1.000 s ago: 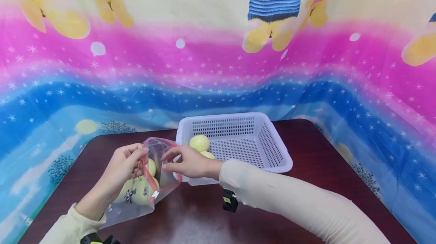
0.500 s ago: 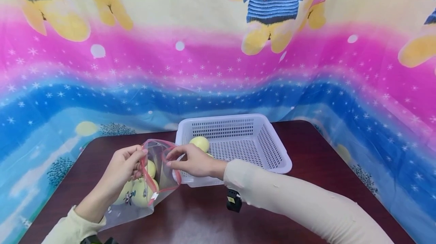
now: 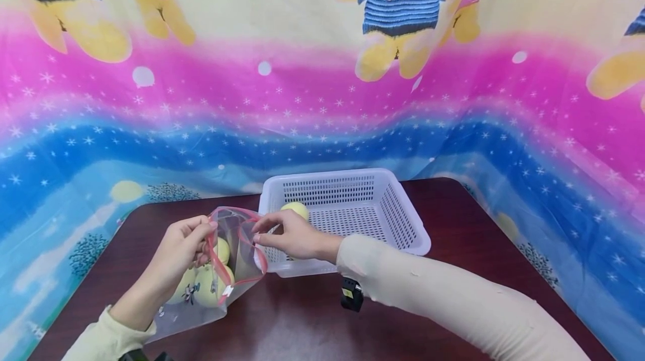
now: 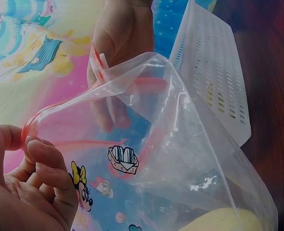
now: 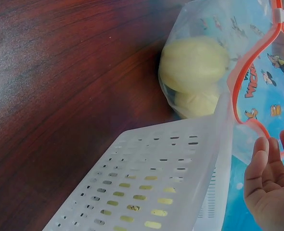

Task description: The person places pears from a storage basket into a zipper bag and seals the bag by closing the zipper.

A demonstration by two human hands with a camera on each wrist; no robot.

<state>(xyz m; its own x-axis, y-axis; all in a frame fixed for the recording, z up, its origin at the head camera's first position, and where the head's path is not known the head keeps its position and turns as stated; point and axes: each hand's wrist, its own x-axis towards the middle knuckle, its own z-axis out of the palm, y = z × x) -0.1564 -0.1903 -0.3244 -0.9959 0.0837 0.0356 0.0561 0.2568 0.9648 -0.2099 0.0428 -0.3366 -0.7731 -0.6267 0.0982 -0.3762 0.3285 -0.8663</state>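
Observation:
A clear zip bag (image 3: 183, 317) with a red-trimmed mouth and cartoon prints sits on the left of the table. Several pale yellow round fruits (image 3: 208, 285) fill its lower part. My left hand (image 3: 176, 252) pinches the red trim between thumb and fingers, keeping the mouth spread. At the far side of that mouth is my right hand (image 3: 297, 236), thumb and fingers apart, fingertips right at the trim (image 5: 251, 120). The right wrist view shows those fingers (image 5: 277, 166) loosely bent with nothing between them. Beneath the right hand, a pale yellow fruit (image 3: 297, 208) lies in the white basket, partly hidden.
The slotted plastic basket (image 3: 398, 212) stands just right of the bag, near the back of the dark red-brown table (image 3: 302, 316). A cartoon-printed cloth (image 3: 322, 103) hangs behind and along both sides. More yellow shows through the basket's slots (image 5: 159, 211).
My right hand has shifted slightly right, from the bag's mouth toward the basket, covering more of the fruit there. My left hand keeps its pinch on the bag.

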